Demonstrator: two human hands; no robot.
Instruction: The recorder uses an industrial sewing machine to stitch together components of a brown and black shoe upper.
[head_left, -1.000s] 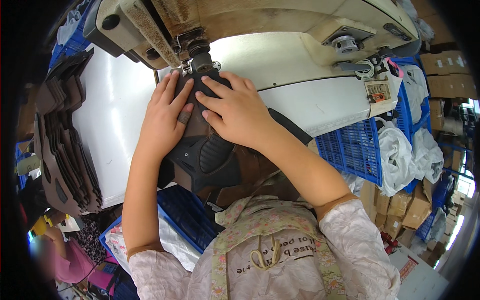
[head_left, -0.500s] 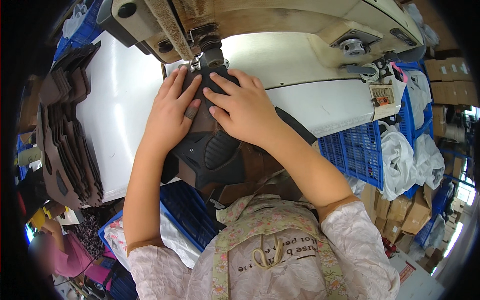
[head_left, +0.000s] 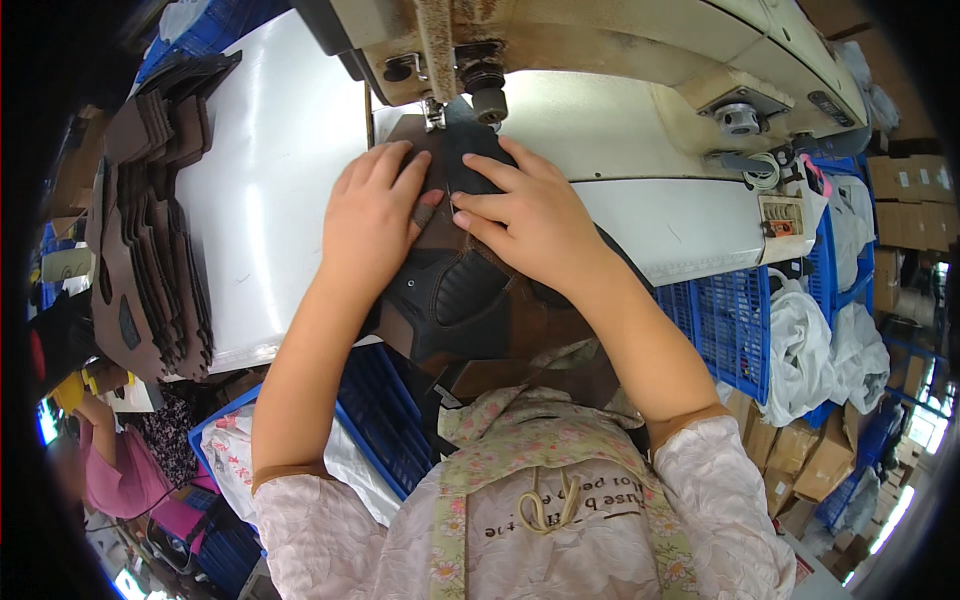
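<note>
A dark brown and black stitched piece, like a shoe upper (head_left: 468, 290), lies on the white table under the sewing machine (head_left: 620, 45). Its far end reaches the metal presser foot (head_left: 434, 115). Flat on its left part rests my left hand (head_left: 370, 220), fingers stretched forward; a grey wrap (head_left: 424, 213) circles its thumb. My right hand (head_left: 540, 220) lies over the right part, fingers apart and pointing toward the foot. Both hands press the piece from above without gripping it. The needle tip is too small to make out.
Stacked brown cut pieces (head_left: 145, 250) hang along the table's left edge. Blue crates (head_left: 715, 320) with white bags (head_left: 800, 340) stand at the right. Another blue crate (head_left: 380, 420) sits below the table, before me. A person in pink (head_left: 120, 470) is at lower left.
The whole view has shifted, so the machine and table appear farther right and higher. Both hands now lie slightly farther from the presser foot, still flat on the piece.
</note>
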